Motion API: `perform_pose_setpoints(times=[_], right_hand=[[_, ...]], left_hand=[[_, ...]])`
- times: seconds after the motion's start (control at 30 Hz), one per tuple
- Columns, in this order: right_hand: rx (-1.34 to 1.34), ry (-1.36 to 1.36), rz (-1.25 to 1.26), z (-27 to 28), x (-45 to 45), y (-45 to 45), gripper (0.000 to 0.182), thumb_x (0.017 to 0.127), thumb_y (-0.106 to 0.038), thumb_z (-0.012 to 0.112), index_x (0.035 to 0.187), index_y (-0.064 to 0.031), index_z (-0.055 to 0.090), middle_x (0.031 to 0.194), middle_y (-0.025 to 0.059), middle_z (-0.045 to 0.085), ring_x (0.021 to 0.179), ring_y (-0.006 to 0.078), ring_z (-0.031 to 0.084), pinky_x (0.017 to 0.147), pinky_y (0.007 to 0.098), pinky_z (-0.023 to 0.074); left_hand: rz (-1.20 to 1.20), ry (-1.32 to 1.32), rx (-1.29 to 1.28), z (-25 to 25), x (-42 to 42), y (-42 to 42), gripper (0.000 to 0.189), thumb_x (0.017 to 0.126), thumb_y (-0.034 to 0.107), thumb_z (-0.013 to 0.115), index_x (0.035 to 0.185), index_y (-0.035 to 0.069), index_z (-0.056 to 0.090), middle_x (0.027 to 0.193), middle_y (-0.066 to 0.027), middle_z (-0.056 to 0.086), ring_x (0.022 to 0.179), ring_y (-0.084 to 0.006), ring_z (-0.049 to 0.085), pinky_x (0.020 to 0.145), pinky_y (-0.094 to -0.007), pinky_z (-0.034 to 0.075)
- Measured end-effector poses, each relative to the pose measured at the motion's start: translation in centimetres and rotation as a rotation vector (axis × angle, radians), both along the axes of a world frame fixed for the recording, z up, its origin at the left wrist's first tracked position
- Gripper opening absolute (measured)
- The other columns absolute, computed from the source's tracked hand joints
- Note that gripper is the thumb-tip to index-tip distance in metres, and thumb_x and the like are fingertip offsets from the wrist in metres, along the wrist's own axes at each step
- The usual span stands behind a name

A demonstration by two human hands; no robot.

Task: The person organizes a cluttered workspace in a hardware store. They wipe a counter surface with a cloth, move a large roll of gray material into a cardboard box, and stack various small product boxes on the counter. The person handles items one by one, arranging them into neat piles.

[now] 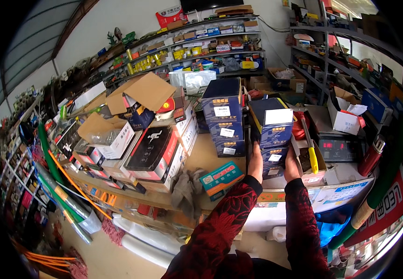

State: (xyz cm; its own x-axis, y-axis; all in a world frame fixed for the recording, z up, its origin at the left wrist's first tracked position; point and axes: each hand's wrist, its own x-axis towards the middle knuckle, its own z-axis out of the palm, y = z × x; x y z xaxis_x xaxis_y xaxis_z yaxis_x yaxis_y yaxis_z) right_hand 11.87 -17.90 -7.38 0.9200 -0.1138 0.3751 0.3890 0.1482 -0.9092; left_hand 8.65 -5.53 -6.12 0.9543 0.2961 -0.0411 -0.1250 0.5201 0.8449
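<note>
A stack of dark blue cardboard boxes point(274, 134) stands before me, with printed writing and white labels on the fronts. My left hand point(256, 163) presses its left side, and my right hand point(293, 166) its right, so the stack is gripped between them. The fingertips are partly hidden behind the boxes. Just left rises a second stack of matching blue boxes point(222, 120), three high. A teal and orange box point(221, 178) lies in front of that stack, beside a pair of grey work gloves point(185, 190).
Right of my hands, a yellow-handled tool point(313, 158) leans on an open carton. Beyond it are a digital scale point(341, 148) and a red thermos point(371, 155). Black and red boxes point(152, 150) crowd the counter's left. A green roll point(379, 188) leans at the right edge.
</note>
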Motion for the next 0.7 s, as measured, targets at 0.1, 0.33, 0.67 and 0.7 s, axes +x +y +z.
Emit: perform_pose_setpoints(times=[0.1,0.33,0.67,0.7], right_hand=[[0.013,0.046,-0.009,1.0,-0.8,0.9,0.052,0.097,-0.034,0.04,0.137,-0.0018,0.033,0.135,0.0068,0.042,0.12,0.0174,0.043,0.1,0.0269,0.0321],[0.211,0.096,0.116,-0.2,0.0,1.1,0.051,0.098,-0.034,0.036,0.138,-0.0024,0.03,0.133,0.0056,0.043,0.117,0.0172,0.045,0.099,0.0272,0.0336],[0.365,0.366,0.18,-3.8,2.4,1.5,0.051,0.096,-0.036,0.036,0.136,-0.0041,0.034,0.128,0.0046,0.047,0.113,0.0164,0.048,0.096,0.0283,0.037],[0.372,0.358,0.188,-3.7,2.4,1.5,0.051,0.096,-0.036,0.035,0.136,-0.0039,0.034,0.128,0.0047,0.048,0.113,0.0168,0.048,0.096,0.0285,0.0372]], left_hand=[[0.053,-0.004,0.027,-0.5,0.2,0.3,0.069,0.09,0.055,0.036,0.128,-0.004,0.041,0.12,-0.0149,0.052,0.107,-0.0238,0.051,0.092,-0.029,0.037],[0.22,0.029,0.005,0.1,-1.7,-1.9,0.066,0.091,0.048,0.041,0.126,-0.008,0.04,0.123,-0.0202,0.049,0.111,-0.0279,0.049,0.093,-0.0303,0.036],[0.327,0.033,-0.025,2.1,-2.6,-2.4,0.057,0.093,0.043,0.04,0.117,-0.008,0.048,0.111,-0.0155,0.056,0.1,-0.0245,0.053,0.086,-0.0303,0.04],[0.334,0.026,-0.022,2.2,-2.4,-2.3,0.056,0.093,0.043,0.04,0.115,-0.008,0.049,0.109,-0.0152,0.057,0.098,-0.0244,0.054,0.085,-0.0304,0.041]])
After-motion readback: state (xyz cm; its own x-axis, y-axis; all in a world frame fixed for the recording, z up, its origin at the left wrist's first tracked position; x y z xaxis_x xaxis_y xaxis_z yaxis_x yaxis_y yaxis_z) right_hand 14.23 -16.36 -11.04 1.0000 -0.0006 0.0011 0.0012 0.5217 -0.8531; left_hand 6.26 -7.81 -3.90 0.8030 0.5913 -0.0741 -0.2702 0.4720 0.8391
